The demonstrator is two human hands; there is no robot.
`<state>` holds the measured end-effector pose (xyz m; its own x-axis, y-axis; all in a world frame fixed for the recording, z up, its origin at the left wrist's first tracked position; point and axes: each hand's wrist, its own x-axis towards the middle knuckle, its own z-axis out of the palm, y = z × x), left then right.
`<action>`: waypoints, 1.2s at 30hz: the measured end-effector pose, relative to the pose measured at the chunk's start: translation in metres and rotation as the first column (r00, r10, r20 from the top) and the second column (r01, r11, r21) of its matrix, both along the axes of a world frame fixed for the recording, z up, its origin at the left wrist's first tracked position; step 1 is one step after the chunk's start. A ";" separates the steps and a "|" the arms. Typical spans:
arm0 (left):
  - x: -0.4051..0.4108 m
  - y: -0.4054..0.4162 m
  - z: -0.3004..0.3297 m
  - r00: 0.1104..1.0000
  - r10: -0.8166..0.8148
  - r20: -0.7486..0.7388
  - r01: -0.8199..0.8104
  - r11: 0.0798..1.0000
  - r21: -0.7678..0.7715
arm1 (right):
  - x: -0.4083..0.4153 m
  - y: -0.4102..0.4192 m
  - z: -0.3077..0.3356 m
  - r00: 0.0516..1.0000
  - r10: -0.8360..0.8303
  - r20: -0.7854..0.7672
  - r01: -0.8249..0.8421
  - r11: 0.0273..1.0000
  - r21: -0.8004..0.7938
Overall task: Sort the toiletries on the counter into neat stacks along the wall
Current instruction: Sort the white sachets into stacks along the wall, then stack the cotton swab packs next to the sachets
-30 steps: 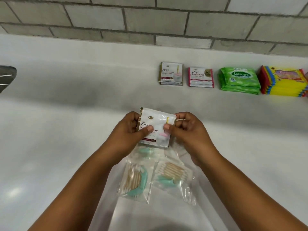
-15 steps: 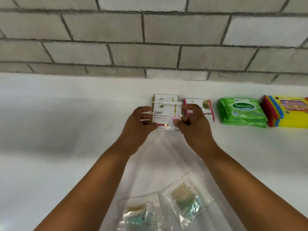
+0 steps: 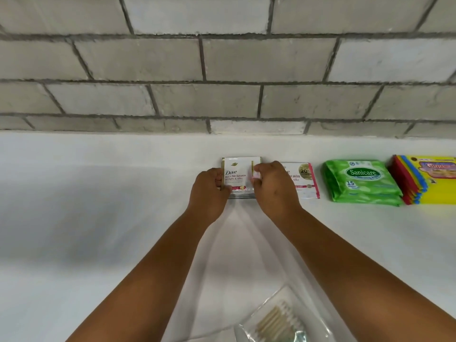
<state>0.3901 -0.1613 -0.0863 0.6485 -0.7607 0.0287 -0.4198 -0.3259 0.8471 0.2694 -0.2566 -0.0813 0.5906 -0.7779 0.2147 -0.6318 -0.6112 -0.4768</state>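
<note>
We are near the end of the sorting, by our reading — 4 stacks already line the wall on the tabletop (image 3: 98, 218). Our left hand (image 3: 209, 191) and right hand (image 3: 274, 186) both pinch the edges of the top Dove sachet (image 3: 237, 176), setting it square on the gold-edged Dove stack (image 3: 240, 195). Just beside it to the right lies the pink-edged Dove sachet stack (image 3: 307, 182), then the green Sanicare wipes stack (image 3: 362, 183) of at least 2 packs, then the yellow packet stack (image 3: 429, 183) — its count we cannot tell. Left to sort: 1 clear cotton swab packet (image 3: 278, 319) in view, near us.
</note>
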 end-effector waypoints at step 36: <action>-0.107 0.246 0.008 0.998 0.024 0.062 -0.026 0.999 0.032 | -0.124 0.193 0.011 0.848 0.491 -0.201 -0.441 0.863 0.245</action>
<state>0.2827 0.0850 -0.0781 0.6655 -0.7451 0.0446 -0.4620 -0.3642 0.8087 0.1452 -0.0635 -0.0707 0.9071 -0.4074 -0.1056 -0.4059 -0.7805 -0.4754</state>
